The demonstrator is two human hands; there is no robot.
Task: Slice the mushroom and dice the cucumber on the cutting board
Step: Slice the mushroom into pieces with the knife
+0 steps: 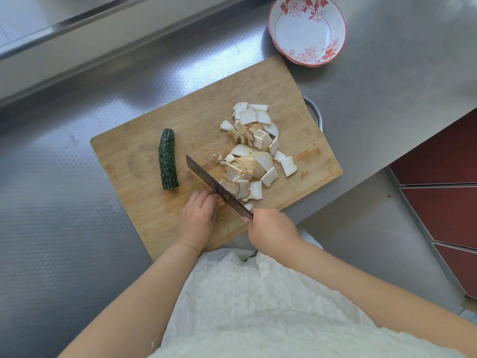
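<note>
Head view: mushroom slices (pixel 254 153) lie piled right of the knife (pixel 218 188) on the cutting board (pixel 144 202); slicing looks nearly finished. Your right hand (pixel 271 232) grips the handle; left hand (pixel 198 218) fingers curl beside the blade, grasping nothing visible. Next, bring over the whole cucumber (pixel 168 159), left of the knife.

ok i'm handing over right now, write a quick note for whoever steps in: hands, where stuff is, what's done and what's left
Right hand grips the knife handle, blade lying against the left edge of the mushroom slices.
Left hand rests on the board, fingers curled beside the blade, holding nothing.
Cucumber lies whole on the board's left side, uncut.
Bowl sits on the counter beyond the board.
Done: mushroom looks fully sliced, piled on the right half.
Left: dice the cucumber.
</note>
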